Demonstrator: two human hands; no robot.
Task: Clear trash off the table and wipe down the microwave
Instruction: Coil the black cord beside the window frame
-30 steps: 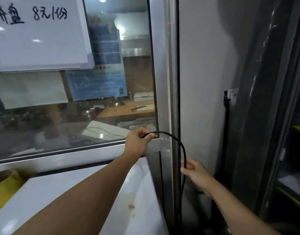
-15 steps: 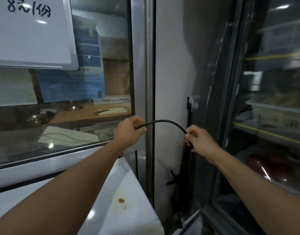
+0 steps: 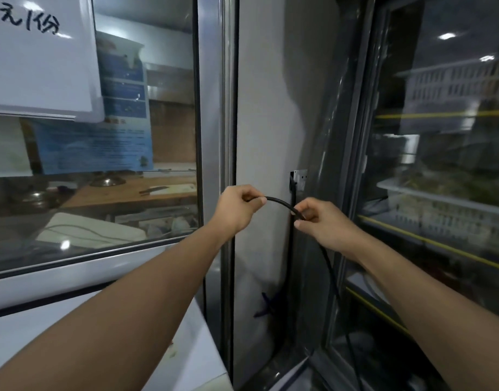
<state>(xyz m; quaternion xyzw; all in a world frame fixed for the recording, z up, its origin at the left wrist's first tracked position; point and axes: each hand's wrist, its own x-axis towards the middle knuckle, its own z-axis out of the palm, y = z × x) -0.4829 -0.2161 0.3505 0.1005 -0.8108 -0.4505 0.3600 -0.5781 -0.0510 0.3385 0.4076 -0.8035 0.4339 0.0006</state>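
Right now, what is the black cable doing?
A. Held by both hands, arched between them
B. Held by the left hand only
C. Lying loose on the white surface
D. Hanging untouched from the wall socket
A: the left hand and right hand each pinch the black cable, which arches between them.

Cable (image 3: 279, 202) ends: one end was buried in my left hand (image 3: 237, 210); the lower run left the picture's bottom edge.
Whiteboard (image 3: 39, 66): cut off at top and left, writing partly lost.
Blue poster (image 3: 101, 148): print too blurred to read.
Fridge shelves (image 3: 440, 193), right: contents indistinct behind reflections.
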